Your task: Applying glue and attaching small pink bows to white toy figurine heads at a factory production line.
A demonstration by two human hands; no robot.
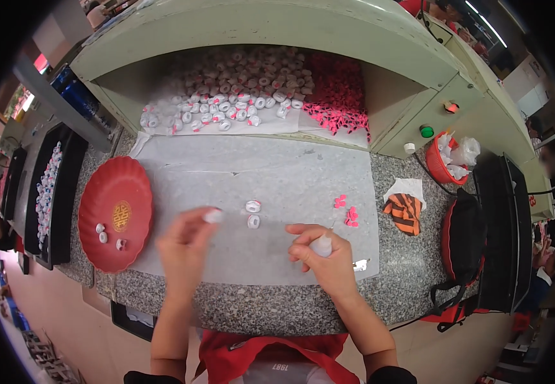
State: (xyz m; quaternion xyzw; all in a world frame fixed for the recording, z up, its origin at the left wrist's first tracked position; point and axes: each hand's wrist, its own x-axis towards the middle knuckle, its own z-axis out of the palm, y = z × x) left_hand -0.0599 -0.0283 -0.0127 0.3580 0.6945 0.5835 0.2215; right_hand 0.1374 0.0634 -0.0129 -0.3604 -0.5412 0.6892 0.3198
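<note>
Red apron (271, 345) nearest. Left hand (185, 240), blurred, pinches small white piece (213, 216); right hand (333, 265) half-curled round white bottle (321, 246). Two white rings (252, 207) between, on pale sheet (181, 182).

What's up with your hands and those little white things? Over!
Left hand: blurred, pinching a small white piece. Right hand: gripping a whitish bottle. Between them: two more white pieces on the pale sheet.
</note>
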